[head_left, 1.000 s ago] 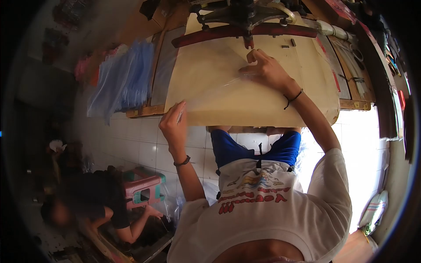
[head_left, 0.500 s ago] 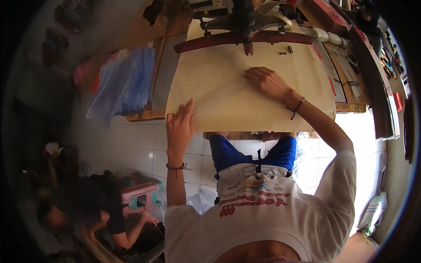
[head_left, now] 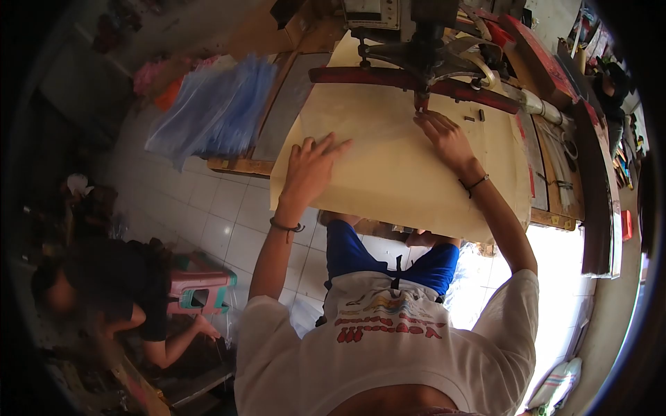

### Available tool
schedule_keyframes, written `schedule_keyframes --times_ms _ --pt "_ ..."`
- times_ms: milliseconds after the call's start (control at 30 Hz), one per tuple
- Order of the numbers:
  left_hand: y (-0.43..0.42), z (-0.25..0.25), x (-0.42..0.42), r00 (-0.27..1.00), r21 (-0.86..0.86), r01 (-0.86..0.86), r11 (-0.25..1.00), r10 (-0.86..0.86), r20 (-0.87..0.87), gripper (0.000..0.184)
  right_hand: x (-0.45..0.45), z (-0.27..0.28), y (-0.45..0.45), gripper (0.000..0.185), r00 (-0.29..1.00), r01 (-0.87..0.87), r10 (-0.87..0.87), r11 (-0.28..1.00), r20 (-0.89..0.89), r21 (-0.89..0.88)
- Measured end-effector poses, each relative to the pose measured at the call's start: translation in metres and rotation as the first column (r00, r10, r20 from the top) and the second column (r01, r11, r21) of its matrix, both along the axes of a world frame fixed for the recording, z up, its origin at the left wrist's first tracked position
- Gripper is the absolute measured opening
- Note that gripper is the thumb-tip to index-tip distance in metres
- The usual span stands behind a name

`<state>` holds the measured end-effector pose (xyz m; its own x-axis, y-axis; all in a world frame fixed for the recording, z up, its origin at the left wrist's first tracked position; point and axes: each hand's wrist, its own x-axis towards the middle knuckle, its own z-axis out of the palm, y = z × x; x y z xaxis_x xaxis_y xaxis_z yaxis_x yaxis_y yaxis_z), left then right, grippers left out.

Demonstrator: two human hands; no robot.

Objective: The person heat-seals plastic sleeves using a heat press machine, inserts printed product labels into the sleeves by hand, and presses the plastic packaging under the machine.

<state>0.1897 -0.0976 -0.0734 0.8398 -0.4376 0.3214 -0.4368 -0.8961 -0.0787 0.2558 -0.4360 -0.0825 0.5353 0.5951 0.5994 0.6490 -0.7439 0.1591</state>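
Observation:
A tan sheet covers the work table under a machine with a long dark red bar. My left hand lies on the left part of the sheet, fingers spread, over what looks like a thin clear plastic film. My right hand rests with its fingers close together just below the middle of the bar, near its small red tip. Whether anything lies beneath those fingertips is hidden. Two small dark pieces sit on the sheet right of this hand.
A stack of bluish clear plastic bags lies at the table's left. Tied strips and scissors are at the right. A person crouches at lower left by a red and green stool. Another person is at the far right.
My left hand has moved from the sheet's lower left edge up and inward, its fingers spreading. My right hand has come nearer the bar's red tip. The whole view has shifted and tilted.

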Motion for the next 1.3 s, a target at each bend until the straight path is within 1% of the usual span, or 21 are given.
schedule_keyframes --times_ms 100,200,300,400,500,600,700,767,800,900,933,1000,1033,1067,1200,1300 --pt "0.001 0.000 0.015 0.996 -0.141 0.041 0.989 -0.052 -0.074 0.055 -0.002 0.002 -0.006 0.039 1.000 0.009 -0.010 1.000 0.015 0.019" --pt "0.004 -0.007 0.036 0.988 -0.275 0.087 0.958 -0.119 -0.100 0.053 -0.006 0.008 -0.008 0.039 0.999 0.005 -0.008 0.997 0.038 0.074" --pt "-0.002 -0.010 0.055 0.971 -0.332 0.159 0.930 -0.209 -0.120 0.049 0.002 0.005 -0.015 0.030 0.996 0.035 -0.048 0.985 0.073 0.170" --pt "-0.016 -0.017 0.078 0.951 -0.368 0.169 0.914 -0.249 -0.181 0.043 0.008 0.005 -0.025 0.021 0.993 0.047 -0.076 0.957 0.092 0.285" --pt "-0.026 -0.019 0.097 0.913 -0.380 0.287 0.879 -0.371 -0.167 0.043 -0.002 0.016 -0.033 0.015 0.974 0.221 -0.182 0.907 -0.138 0.359" --pt "-0.029 -0.010 0.107 0.871 -0.371 0.275 0.887 -0.393 -0.293 0.049 -0.007 0.029 -0.046 0.014 0.916 0.324 -0.232 0.909 -0.326 0.262" --pt "-0.033 -0.011 0.113 0.855 -0.527 0.215 0.822 -0.419 -0.305 0.048 -0.006 0.022 -0.071 0.013 0.952 0.248 -0.203 0.950 -0.227 0.188" --pt "-0.045 -0.012 0.114 0.867 -0.518 0.278 0.809 -0.444 -0.227 0.045 -0.008 0.004 -0.085 0.014 0.976 0.210 -0.189 0.952 -0.111 0.221" --pt "-0.052 -0.011 0.114 0.873 -0.514 0.306 0.801 -0.452 -0.184 0.044 -0.009 0.004 -0.087 0.014 0.983 0.184 -0.177 0.955 -0.049 0.234" --pt "-0.078 -0.012 0.113 0.952 -0.415 0.224 0.882 -0.289 -0.100 0.039 -0.009 0.011 -0.094 0.014 0.975 0.169 -0.201 0.947 0.096 0.272" --pt "-0.079 -0.015 0.116 0.953 -0.335 0.285 0.898 -0.304 -0.003 0.037 -0.008 0.011 -0.097 0.013 0.973 0.201 -0.225 0.940 0.057 0.274" --pt "-0.084 -0.018 0.131 0.916 -0.148 0.384 0.911 -0.357 0.181 0.035 -0.007 0.007 -0.099 0.011 0.969 0.225 -0.241 0.950 0.051 0.218" --pt "-0.085 -0.020 0.137 0.924 -0.191 0.373 0.908 -0.345 0.166 0.035 -0.005 0.007 -0.100 0.010 0.966 0.237 -0.252 0.952 0.056 0.192" --pt "-0.087 -0.023 0.142 0.930 -0.233 0.364 0.902 -0.336 0.151 0.035 -0.005 0.008 -0.101 0.008 0.968 0.239 -0.249 0.949 0.021 0.204" --pt "-0.098 -0.021 0.151 0.942 -0.353 0.335 0.874 -0.303 0.144 0.035 -0.001 0.003 -0.100 0.011 0.967 0.239 -0.252 0.945 0.035 0.224" --pt "-0.105 -0.013 0.152 0.981 -0.350 0.161 0.923 -0.190 -0.049 0.034 0.000 -0.002 -0.101 0.015 0.958 0.279 -0.287 0.935 0.005 0.218"
